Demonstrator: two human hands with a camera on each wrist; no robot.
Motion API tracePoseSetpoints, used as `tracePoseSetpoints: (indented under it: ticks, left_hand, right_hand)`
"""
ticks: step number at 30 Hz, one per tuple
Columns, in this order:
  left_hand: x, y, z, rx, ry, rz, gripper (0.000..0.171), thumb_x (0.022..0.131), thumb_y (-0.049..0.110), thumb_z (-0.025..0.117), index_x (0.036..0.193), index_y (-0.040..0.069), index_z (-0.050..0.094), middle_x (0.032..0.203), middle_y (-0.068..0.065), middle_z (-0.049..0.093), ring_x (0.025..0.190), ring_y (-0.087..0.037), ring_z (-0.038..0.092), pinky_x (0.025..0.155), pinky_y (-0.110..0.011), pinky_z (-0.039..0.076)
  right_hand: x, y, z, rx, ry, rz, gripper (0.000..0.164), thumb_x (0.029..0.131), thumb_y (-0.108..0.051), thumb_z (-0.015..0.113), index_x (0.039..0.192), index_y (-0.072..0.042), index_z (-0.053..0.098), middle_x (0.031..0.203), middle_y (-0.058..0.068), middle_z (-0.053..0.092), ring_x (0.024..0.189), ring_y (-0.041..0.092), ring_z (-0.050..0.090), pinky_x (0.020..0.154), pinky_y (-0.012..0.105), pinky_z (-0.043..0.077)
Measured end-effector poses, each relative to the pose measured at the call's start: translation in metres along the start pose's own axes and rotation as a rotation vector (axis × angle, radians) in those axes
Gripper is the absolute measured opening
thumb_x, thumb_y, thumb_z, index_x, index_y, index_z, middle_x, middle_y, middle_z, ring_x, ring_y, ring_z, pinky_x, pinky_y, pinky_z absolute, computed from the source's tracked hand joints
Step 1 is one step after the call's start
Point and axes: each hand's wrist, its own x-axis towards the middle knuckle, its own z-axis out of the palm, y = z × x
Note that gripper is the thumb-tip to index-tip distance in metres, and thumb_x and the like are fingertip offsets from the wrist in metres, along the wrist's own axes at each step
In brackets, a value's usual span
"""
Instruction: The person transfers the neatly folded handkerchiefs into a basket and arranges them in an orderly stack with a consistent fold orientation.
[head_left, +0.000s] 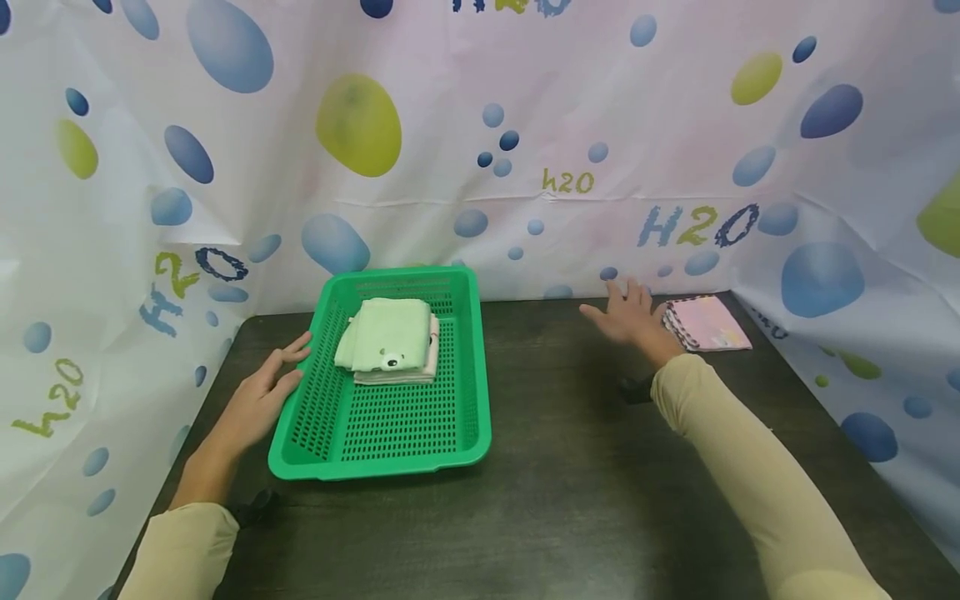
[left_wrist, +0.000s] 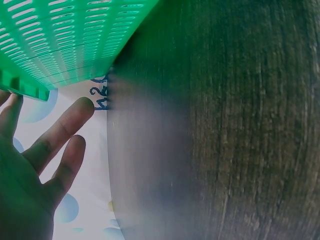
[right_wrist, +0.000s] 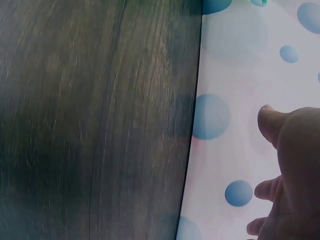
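Note:
My left hand (head_left: 258,400) is at the left rim of a green plastic basket (head_left: 390,469), its fingers extended along the side. In the left wrist view the fingers of that hand (left_wrist: 62,132) are spread below the slotted basket wall (left_wrist: 65,40). Inside the basket lies a folded pale green towel (head_left: 390,333) with an animal face, on top of a folded whitish-pink towel (head_left: 397,377). Over the back right of the table, my right hand (head_left: 630,318) reaches out with fingers spread, holding nothing. Just right of it lies a folded pink cloth (head_left: 712,323) with a checked dark edge.
The dark wood-grain table (head_left: 540,500) runs back to a white curtain (head_left: 450,192) printed with blue and green drops and lettering. This sheet also rises along the left and right sides of the table.

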Motion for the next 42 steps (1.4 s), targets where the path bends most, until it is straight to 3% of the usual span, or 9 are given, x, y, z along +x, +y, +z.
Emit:
tracePoseSetpoints:
  ticks: [11, 16, 23, 30, 36, 42]
  left_hand:
    - [0.0, 0.002, 0.0, 0.003, -0.001, -0.005, 0.046, 0.111, 0.037, 0.039, 0.152, 0.016, 0.042, 0.171, 0.005, 0.024, 0.152, -0.05, 0.028, 0.107, -0.077, 0.031]
    - [0.0, 0.002, 0.0, 0.001, 0.0, -0.008, 0.045, 0.111, 0.037, 0.039, 0.15, 0.014, 0.043, 0.171, 0.0, 0.025, 0.152, -0.05, 0.028, 0.107, -0.078, 0.03]
    - [0.0, 0.0, 0.0, 0.002, 0.0, -0.011, 0.045, 0.111, 0.037, 0.039, 0.15, 0.014, 0.043, 0.171, 0.001, 0.025, 0.152, -0.05, 0.028, 0.107, -0.078, 0.031]
    - [0.001, 0.0, 0.0, 0.007, 0.004, -0.011, 0.045, 0.111, 0.038, 0.039, 0.151, 0.016, 0.042, 0.171, 0.005, 0.025, 0.152, -0.049, 0.028, 0.107, -0.078, 0.03]
    - [0.001, 0.001, 0.0, 0.015, -0.001, -0.018, 0.046, 0.111, 0.038, 0.038, 0.152, 0.017, 0.041, 0.171, 0.001, 0.026, 0.152, -0.049, 0.03, 0.107, -0.078, 0.031]
    - [0.001, 0.0, 0.0, 0.016, 0.001, -0.024, 0.045, 0.111, 0.038, 0.038, 0.151, 0.017, 0.043, 0.171, 0.003, 0.025, 0.152, -0.049, 0.029, 0.107, -0.078, 0.031]
  right_hand:
    - [-0.001, 0.021, -0.011, -0.013, 0.006, 0.031, 0.092, 0.104, -0.065, 0.031, 0.163, -0.002, 0.0, 0.165, 0.034, -0.016, 0.152, 0.057, -0.015, 0.116, 0.081, -0.005]
    - [-0.002, 0.03, -0.015, -0.009, 0.018, 0.036, 0.092, 0.104, -0.063, 0.032, 0.162, 0.001, 0.0, 0.165, 0.035, -0.015, 0.152, 0.058, -0.015, 0.115, 0.082, -0.005]
    - [0.0, 0.042, -0.016, 0.006, 0.01, 0.063, 0.095, 0.103, -0.066, 0.032, 0.162, -0.001, -0.003, 0.163, 0.037, -0.018, 0.15, 0.059, -0.017, 0.115, 0.081, -0.008]
    - [0.002, 0.061, -0.016, 0.037, 0.05, 0.085, 0.092, 0.103, -0.063, 0.038, 0.163, -0.005, -0.001, 0.162, 0.038, -0.012, 0.148, 0.063, -0.01, 0.113, 0.083, -0.004]
    - [0.003, 0.082, -0.014, 0.04, 0.048, 0.135, 0.096, 0.103, -0.064, 0.034, 0.16, 0.005, -0.001, 0.16, 0.042, -0.014, 0.147, 0.064, -0.014, 0.113, 0.083, -0.006]
    - [0.001, 0.101, -0.015, 0.063, 0.031, 0.173, 0.097, 0.103, -0.063, 0.032, 0.159, 0.006, -0.006, 0.16, 0.042, -0.019, 0.147, 0.063, -0.019, 0.111, 0.084, -0.011]
